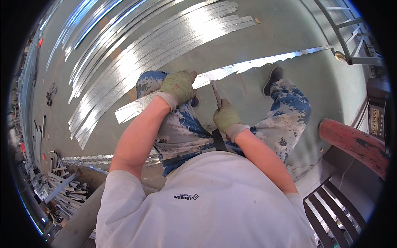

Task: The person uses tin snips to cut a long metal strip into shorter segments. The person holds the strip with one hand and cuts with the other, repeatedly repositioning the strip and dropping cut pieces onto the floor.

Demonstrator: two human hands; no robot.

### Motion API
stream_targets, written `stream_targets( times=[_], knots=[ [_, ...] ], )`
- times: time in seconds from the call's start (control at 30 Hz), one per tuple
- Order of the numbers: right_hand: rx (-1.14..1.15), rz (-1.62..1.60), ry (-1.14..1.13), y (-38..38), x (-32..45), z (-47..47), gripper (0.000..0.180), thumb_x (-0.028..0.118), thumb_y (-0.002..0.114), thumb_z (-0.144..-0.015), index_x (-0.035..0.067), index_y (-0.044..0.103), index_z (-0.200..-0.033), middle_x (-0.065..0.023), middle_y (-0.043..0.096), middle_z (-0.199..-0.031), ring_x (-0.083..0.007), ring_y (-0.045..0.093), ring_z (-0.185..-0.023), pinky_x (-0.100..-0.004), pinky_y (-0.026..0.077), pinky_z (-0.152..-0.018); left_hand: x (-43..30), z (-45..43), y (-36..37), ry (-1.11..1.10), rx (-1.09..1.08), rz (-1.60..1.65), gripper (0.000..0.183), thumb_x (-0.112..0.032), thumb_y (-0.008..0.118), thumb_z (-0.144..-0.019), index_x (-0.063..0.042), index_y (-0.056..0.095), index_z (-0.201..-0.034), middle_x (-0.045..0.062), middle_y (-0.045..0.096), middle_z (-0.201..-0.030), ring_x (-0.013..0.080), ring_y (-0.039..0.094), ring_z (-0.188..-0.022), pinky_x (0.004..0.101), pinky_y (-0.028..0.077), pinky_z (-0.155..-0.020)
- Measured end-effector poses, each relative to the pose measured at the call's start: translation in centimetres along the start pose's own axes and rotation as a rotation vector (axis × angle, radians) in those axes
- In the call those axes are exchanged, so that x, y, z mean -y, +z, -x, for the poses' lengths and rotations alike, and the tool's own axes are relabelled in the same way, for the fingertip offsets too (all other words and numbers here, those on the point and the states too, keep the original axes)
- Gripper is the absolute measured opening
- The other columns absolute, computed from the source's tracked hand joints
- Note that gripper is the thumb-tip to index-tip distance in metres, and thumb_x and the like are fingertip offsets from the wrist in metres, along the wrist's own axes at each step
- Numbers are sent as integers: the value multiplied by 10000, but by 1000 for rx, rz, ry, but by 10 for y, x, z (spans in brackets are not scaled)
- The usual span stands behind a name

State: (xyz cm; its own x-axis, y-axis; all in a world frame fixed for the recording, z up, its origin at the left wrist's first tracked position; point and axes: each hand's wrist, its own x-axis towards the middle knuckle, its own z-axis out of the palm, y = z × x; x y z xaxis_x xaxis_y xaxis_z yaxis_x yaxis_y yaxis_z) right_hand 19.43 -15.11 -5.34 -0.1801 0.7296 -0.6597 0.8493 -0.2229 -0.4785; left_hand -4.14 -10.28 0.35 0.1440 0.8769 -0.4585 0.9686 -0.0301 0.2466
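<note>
My left hand [180,85], in a worn pale green work glove, is closed around a shiny galvanized sheet-metal strip [133,108] over my bent left knee. Its near end sticks out to the left of the glove. On the other side the strip runs far to the upper right, and its lower edge looks notched there. In my right hand [228,116], also gloved, is a narrow, dull-coloured hand tool [216,93]. The tool's tip lies at or just below the strip's lower edge; I cannot tell whether they touch. Its exact kind is unclear.
Many flat metal strips [149,52] lie side by side on the floor beyond my left knee. Notched strips [90,161] and a heap of metal offcuts [68,186] are at lower left. A red cylinder [353,141], slatted chair [335,207] and metal frame [338,24] stand right.
</note>
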Motion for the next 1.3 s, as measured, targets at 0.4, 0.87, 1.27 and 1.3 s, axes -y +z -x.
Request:
stream_targets(
  times=[0.4,0.87,1.27,1.3],
  knots=[
    [49,-101,35,-23,19,16,567,199,736,-989,-2,623,-1507,-333,756,-1431,-516,734,-1340,-529,593,-1124,-5,-4,-3,-23,20,-31,485,-303,787,-986,-85,746,-1417,229,788,-1368,420,755,-1313,530,608,-1097],
    [-51,186,37,-5,21,18,657,157,675,-979,6,543,-1605,-339,733,-1458,-533,725,-1336,-559,585,-1141,7,-3,9,37,-41,-17,506,-309,818,-978,-77,756,-1424,218,795,-1346,411,759,-1296,504,611,-1098],
    [-21,69,36,-24,-3,13,598,216,683,-1017,44,618,-1586,-274,759,-1447,-475,729,-1350,-523,577,-1153,-3,-3,0,14,-28,-31,502,-339,814,-977,-73,751,-1398,223,783,-1356,421,764,-1283,513,608,-1098],
    [27,10,-10,-28,-16,8,621,229,688,-1014,50,623,-1605,-266,781,-1403,-467,757,-1277,-507,590,-1121,-5,-2,-4,15,-23,-16,513,-348,820,-973,-70,750,-1398,224,784,-1354,423,761,-1289,515,606,-1101]
  ],
)
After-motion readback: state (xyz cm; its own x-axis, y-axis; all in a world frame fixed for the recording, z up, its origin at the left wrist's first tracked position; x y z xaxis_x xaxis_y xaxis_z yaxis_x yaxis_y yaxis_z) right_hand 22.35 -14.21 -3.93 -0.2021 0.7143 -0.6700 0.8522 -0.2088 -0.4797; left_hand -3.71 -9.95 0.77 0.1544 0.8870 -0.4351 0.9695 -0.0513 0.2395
